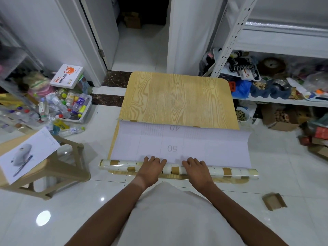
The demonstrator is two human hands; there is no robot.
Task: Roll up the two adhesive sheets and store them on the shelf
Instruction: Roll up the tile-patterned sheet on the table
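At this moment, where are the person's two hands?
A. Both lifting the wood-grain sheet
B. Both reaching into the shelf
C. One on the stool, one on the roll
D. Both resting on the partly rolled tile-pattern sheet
D: the left hand and right hand lie side by side on the tile-pattern roll, fingers extended onto its white backing.

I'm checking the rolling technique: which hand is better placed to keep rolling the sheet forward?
Neither clearly: the left hand and right hand both rest on the roll, either side of its middle.
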